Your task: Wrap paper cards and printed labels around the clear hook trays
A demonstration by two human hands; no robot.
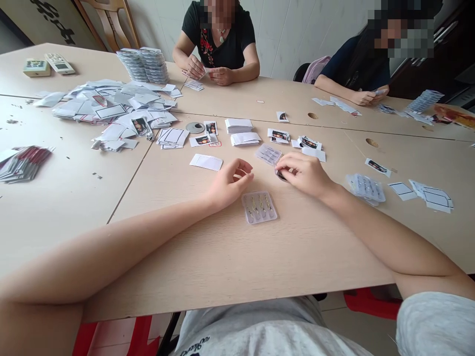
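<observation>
Fingers of the right hand [308,174] pinch a small dark thing [282,175]; the left hand [228,185] curls loosely, seemingly holding nothing. Between them, on the near side, a clear box [259,207] is already filled but shows no label, its closure unclear.

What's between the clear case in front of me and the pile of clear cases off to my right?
In the head view, bare tabletop, then your right forearm, lie between the clear case and the pile of clear cases.
</observation>
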